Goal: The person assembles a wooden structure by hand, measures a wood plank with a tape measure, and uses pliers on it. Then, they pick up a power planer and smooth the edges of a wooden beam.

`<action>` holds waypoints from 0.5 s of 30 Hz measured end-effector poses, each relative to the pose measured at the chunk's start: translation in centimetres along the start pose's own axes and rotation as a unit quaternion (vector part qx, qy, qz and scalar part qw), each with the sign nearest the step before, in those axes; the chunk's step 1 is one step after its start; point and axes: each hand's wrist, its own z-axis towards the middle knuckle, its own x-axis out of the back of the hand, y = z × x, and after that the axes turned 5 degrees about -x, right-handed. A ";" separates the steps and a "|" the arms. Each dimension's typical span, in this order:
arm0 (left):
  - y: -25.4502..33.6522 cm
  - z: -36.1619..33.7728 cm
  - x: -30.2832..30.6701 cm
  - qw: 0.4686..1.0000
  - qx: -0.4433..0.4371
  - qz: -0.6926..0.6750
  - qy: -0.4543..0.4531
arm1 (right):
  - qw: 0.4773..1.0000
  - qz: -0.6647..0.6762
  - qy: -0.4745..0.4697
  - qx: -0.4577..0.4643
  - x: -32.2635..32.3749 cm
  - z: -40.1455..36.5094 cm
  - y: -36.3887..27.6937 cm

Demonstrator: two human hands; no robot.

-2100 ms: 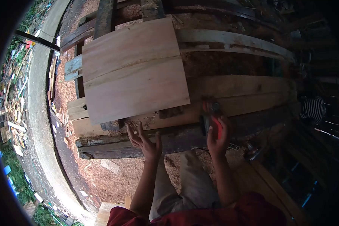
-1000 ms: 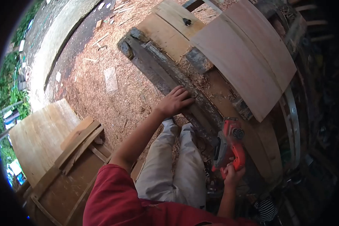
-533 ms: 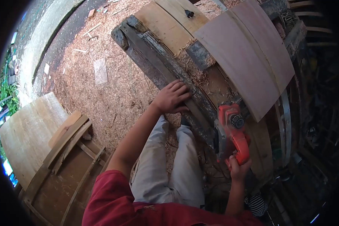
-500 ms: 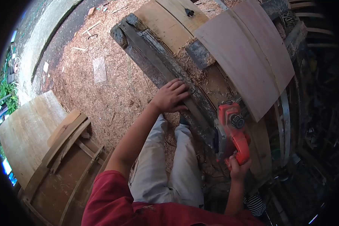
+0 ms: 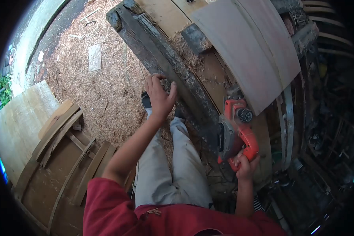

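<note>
My right hand [image 5: 246, 166] is wrapped around the rear handle of a red electric hand planer [image 5: 239, 131], which is tipped onto its side by the lower end of a heavy, weathered beam [image 5: 202, 88]. Its black front knob faces up. A long, narrow wooden strip [image 5: 158, 53] lies along the top of the beam. My left hand [image 5: 160, 95] is raised at the beam's near edge, fingers curved and thumb spread apart, holding nothing.
Right of the beam, a large thin plywood sheet [image 5: 240, 43] overhangs boards. A dark block [image 5: 196, 38] sits among shavings beside it. Wood shavings [image 5: 114, 90] cover the ground. At lower left stands a curved wooden frame [image 5: 61, 165] with a plywood panel [image 5: 23, 122].
My left hand has let go of the wooden strip and moved left, its fingers opening. The planer has stayed in my right hand, shifting only slightly. The view has moved a little.
</note>
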 end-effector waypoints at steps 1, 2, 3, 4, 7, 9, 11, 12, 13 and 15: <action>0.2 -0.7 -0.8 0.999 0.031 -0.014 -0.013 | 1.000 -0.004 -0.004 -0.005 0.7 0.0 0.6; 0.6 -1.4 -1.2 0.999 0.043 0.015 -0.020 | 1.000 -0.007 -0.010 -0.009 1.4 0.2 1.4; 1.6 -1.7 -1.3 0.997 0.054 0.045 -0.026 | 1.000 -0.009 -0.016 -0.010 1.8 0.4 1.9; 2.4 -1.9 -1.3 0.995 0.065 0.074 -0.031 | 1.000 -0.005 -0.014 -0.016 2.0 0.4 2.2; 3.5 -1.9 -2.1 0.977 0.100 0.187 -0.022 | 0.999 0.015 -0.010 -0.032 2.0 0.6 3.1; 4.1 -1.9 -2.8 0.965 0.174 0.185 -0.063 | 0.998 0.036 -0.012 -0.045 2.2 0.8 3.9; 4.8 -1.2 -2.8 0.947 0.245 0.167 -0.125 | 0.999 0.020 -0.027 -0.042 2.8 0.8 4.7; 5.0 -1.1 -2.6 0.946 0.260 0.142 -0.130 | 0.999 0.013 -0.032 -0.041 3.1 0.8 5.2; 4.9 -1.0 -2.2 0.945 0.275 0.117 -0.135 | 0.999 0.013 -0.040 -0.033 3.5 0.8 5.8; 2.9 -1.5 -2.0 0.949 0.277 0.046 -0.144 | 0.998 0.012 -0.054 -0.020 4.3 0.9 7.2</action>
